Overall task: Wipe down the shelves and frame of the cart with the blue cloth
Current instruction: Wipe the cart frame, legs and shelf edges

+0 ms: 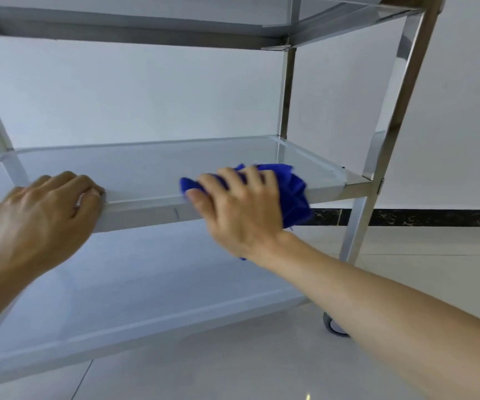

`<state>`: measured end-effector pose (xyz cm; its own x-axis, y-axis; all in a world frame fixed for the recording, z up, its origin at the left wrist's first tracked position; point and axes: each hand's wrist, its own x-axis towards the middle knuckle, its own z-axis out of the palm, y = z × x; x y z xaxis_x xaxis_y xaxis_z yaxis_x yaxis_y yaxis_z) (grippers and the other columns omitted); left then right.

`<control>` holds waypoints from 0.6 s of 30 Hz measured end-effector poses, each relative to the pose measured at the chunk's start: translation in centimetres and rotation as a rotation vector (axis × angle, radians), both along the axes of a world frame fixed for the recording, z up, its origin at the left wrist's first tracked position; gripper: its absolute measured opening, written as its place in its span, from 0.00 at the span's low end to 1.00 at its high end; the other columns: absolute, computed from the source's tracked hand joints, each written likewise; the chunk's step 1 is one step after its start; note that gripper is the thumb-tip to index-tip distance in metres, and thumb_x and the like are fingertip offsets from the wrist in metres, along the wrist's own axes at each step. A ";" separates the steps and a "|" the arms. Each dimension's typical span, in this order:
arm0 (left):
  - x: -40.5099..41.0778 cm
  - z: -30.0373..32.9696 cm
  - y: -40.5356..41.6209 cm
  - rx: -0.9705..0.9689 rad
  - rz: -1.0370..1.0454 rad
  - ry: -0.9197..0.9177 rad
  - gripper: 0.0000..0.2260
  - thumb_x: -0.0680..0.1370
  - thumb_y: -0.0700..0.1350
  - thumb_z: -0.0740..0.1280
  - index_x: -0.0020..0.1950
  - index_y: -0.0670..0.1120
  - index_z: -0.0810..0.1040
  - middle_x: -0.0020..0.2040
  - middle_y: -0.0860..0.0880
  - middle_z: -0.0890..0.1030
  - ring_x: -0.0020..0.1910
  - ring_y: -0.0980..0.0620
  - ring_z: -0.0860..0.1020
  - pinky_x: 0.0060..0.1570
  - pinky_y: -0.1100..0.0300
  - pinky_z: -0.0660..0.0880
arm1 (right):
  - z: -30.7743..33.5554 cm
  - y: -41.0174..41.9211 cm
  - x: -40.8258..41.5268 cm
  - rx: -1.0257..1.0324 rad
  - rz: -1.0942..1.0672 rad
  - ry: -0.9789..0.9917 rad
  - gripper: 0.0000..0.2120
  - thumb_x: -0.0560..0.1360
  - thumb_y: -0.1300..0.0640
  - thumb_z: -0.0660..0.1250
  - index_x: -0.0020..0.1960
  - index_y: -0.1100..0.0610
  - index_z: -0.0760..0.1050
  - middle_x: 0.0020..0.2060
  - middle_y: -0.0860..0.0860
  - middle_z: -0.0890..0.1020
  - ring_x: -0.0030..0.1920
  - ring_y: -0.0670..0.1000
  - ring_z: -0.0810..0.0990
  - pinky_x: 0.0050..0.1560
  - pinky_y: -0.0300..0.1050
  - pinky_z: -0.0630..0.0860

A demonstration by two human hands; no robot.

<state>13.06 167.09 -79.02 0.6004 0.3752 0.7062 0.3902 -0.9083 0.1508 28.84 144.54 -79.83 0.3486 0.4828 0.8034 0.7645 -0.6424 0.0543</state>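
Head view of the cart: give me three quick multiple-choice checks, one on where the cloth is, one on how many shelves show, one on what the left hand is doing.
1. Where is the blue cloth?
A. at the middle shelf's front edge
B. on the floor
C. on the top shelf

2. How many shelves of the cart show?
A. one
B. two
C. three

3. What is the left hand doing?
A. hanging free
B. gripping the middle shelf's front rim
C. holding a bottle

Answers:
1 A, the right hand presses it against the middle shelf rim.
2 C, top, middle and bottom trays are visible.
3 B, its fingers curl over the rim.
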 end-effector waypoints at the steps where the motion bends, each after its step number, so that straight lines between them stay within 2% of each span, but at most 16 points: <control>1: -0.1 0.5 -1.0 0.020 0.024 0.002 0.19 0.80 0.58 0.46 0.48 0.55 0.76 0.47 0.53 0.79 0.46 0.43 0.78 0.45 0.45 0.76 | 0.2 1.9 -1.3 -0.044 0.035 -0.008 0.26 0.83 0.38 0.48 0.55 0.50 0.81 0.48 0.51 0.85 0.47 0.63 0.79 0.49 0.58 0.70; 4: -0.6 0.9 -2.2 0.056 0.043 0.028 0.18 0.79 0.54 0.48 0.47 0.53 0.78 0.47 0.51 0.81 0.46 0.43 0.78 0.42 0.53 0.69 | 1.2 5.6 -4.1 -0.156 0.105 -0.024 0.26 0.82 0.38 0.48 0.57 0.51 0.79 0.49 0.53 0.84 0.47 0.64 0.79 0.50 0.58 0.72; 7: -1.4 1.1 -1.9 0.011 0.030 0.067 0.18 0.83 0.50 0.51 0.53 0.52 0.80 0.52 0.51 0.83 0.49 0.44 0.78 0.44 0.53 0.67 | 1.6 6.2 -4.3 -0.192 0.131 -0.031 0.25 0.83 0.37 0.48 0.60 0.49 0.79 0.52 0.50 0.84 0.50 0.62 0.80 0.51 0.55 0.72; 10: -2.4 1.1 -0.8 -0.022 -0.010 0.094 0.18 0.84 0.52 0.51 0.62 0.56 0.80 0.63 0.56 0.80 0.59 0.47 0.78 0.53 0.52 0.70 | 1.6 4.1 -2.6 -0.126 0.202 -0.069 0.23 0.83 0.38 0.51 0.61 0.47 0.80 0.54 0.45 0.85 0.50 0.59 0.83 0.50 0.53 0.75; 12: -2.8 1.1 -0.1 -0.040 -0.038 0.098 0.20 0.84 0.55 0.49 0.65 0.59 0.78 0.66 0.60 0.78 0.64 0.50 0.76 0.55 0.53 0.69 | 1.4 1.7 -0.4 -0.080 0.234 -0.130 0.19 0.82 0.40 0.57 0.60 0.48 0.82 0.53 0.45 0.86 0.48 0.57 0.84 0.48 0.54 0.78; 15: -2.4 1.3 0.5 -0.066 -0.042 0.135 0.19 0.84 0.55 0.49 0.64 0.61 0.78 0.66 0.62 0.77 0.64 0.51 0.75 0.51 0.55 0.66 | 1.5 -2.6 3.3 -0.101 0.218 -0.178 0.19 0.83 0.43 0.57 0.62 0.50 0.81 0.55 0.46 0.86 0.50 0.57 0.85 0.49 0.54 0.79; 18: -1.9 1.3 0.1 -0.087 -0.039 0.130 0.18 0.84 0.54 0.50 0.63 0.61 0.79 0.66 0.64 0.76 0.65 0.52 0.74 0.54 0.55 0.65 | 1.2 -5.2 5.6 -0.116 0.194 -0.195 0.22 0.84 0.43 0.53 0.64 0.53 0.80 0.55 0.49 0.85 0.50 0.58 0.84 0.49 0.55 0.78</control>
